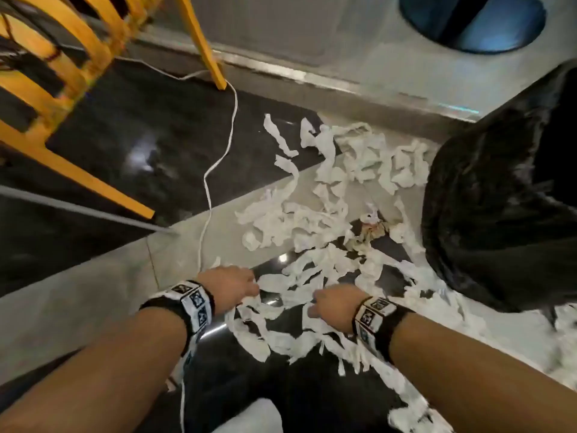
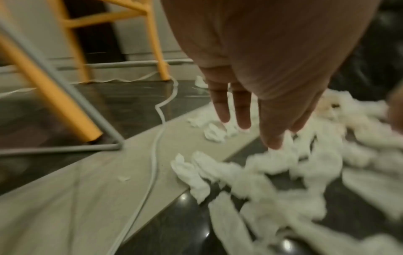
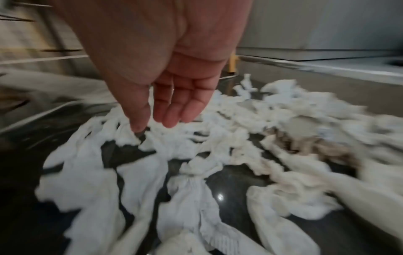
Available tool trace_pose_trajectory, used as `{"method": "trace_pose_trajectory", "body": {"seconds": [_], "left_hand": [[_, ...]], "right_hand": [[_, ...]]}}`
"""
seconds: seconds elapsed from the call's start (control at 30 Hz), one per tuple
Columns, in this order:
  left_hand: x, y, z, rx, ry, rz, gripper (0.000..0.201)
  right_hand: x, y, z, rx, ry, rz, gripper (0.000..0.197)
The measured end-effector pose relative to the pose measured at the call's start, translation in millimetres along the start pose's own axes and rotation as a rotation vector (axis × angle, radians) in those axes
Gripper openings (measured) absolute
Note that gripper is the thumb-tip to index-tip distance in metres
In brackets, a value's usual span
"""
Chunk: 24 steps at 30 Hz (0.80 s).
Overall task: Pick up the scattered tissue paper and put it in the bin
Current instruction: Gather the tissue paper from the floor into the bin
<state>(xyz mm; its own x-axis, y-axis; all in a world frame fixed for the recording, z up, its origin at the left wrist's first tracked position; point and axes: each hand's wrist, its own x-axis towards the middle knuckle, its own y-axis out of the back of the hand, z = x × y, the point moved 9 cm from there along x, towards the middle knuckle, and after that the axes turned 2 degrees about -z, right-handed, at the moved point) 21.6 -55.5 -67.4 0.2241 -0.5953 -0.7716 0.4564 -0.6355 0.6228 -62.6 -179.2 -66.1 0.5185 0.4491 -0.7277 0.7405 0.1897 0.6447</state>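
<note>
Torn white tissue paper (image 1: 312, 220) lies in strips and clumps over the dark and grey floor, right up to a black bin bag (image 1: 499, 198) on the right. My left hand (image 1: 253, 285) hovers over the near left edge of the pile. Its fingers (image 2: 244, 120) hang straight just above the tissue (image 2: 272, 172) and hold nothing. My right hand (image 1: 315, 304) is beside it, low over the strips. In the right wrist view this hand (image 3: 154, 124) is relaxed and empty, fingertips nearly touching the tissue (image 3: 196, 155).
Yellow chair legs (image 1: 71, 170) and a grey metal rod (image 1: 84, 210) stand at the left. A white cable (image 1: 218, 157) snakes across the floor beside the pile. A round blue object (image 1: 471, 20) sits at the far right by the wall. A brownish scrap (image 1: 371, 232) lies among the tissue.
</note>
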Motion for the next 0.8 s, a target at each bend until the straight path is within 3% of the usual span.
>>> {"method": "trace_pose_trajectory", "body": {"seconds": [0.13, 0.23, 0.33, 0.4, 0.5, 0.57, 0.63, 0.8], "left_hand": [[59.6, -51.6, 17.1, 0.075, -0.132, -0.056, 0.034], [81.4, -70.9, 18.9, 0.121, -0.188, -0.028, 0.032], [91.8, -73.0, 7.4, -0.007, -0.090, -0.059, 0.030], [94.2, -50.2, 6.0, -0.201, -0.068, 0.061, 0.027], [90.0, -10.3, -9.9, -0.497, 0.052, 0.339, 0.016], [83.2, 2.0, -22.0, -0.696, 0.157, 0.464, 0.015], [81.6, 9.1, -26.3, -0.744, 0.193, 0.520, 0.021], [84.3, 17.2, -23.5, -0.735, 0.172, 0.457, 0.026]], "right_hand": [[52.7, -50.0, 5.3, -0.074, 0.061, -0.090, 0.037], [71.5, -69.7, 17.2, -0.087, 0.105, -0.051, 0.034], [75.2, -70.6, 29.1, -0.097, 0.094, -0.003, 0.028], [71.0, -48.1, 40.2, 0.066, 0.044, 0.155, 0.023], [56.6, -14.0, 83.2, 0.468, -0.158, 0.343, 0.009], [48.7, -3.1, 108.6, 0.721, -0.259, 0.420, 0.016], [44.3, 4.7, 121.4, 0.904, -0.277, 0.497, 0.016], [47.3, 3.5, 123.2, 1.113, -0.253, 0.527, 0.012]]}}
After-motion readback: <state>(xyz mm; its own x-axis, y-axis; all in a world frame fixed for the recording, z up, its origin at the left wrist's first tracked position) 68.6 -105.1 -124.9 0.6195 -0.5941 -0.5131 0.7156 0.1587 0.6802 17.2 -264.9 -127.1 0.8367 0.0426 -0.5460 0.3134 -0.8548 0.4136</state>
